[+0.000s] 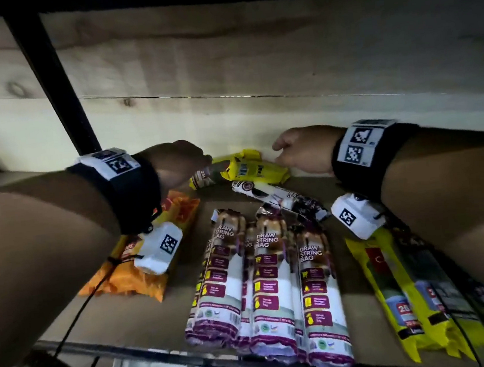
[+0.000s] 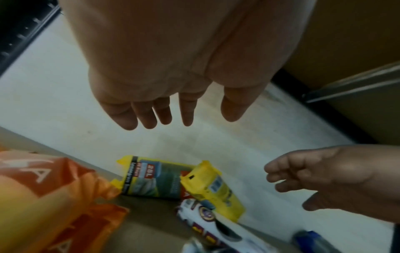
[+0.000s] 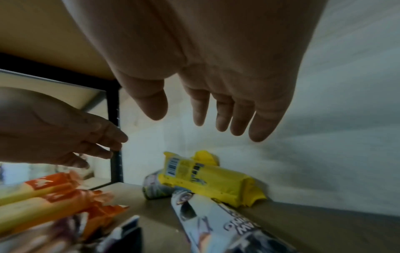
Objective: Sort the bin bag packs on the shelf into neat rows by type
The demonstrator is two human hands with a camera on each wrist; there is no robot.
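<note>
Nearest: both forearms reach into the shelf (image 1: 79, 323).
Left hand (image 1: 177, 163): fingers loosely spread, empty.
Right hand (image 1: 303, 150): likewise slack, holding nothing.
Yellow bin bag pack (image 1: 252, 168): at the back wall, between and below both hands, long axis left-right.
Nearer: cannot tell.
Wrist views: show daylight between fingertips (image 2: 149, 118) and pack; head view hides that.

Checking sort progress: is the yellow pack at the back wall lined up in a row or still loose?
Still loose. The yellow pack lies crosswise at the back wall, overlapping another pack, apart from the yellow row in front. Neither hand holds it.
</note>
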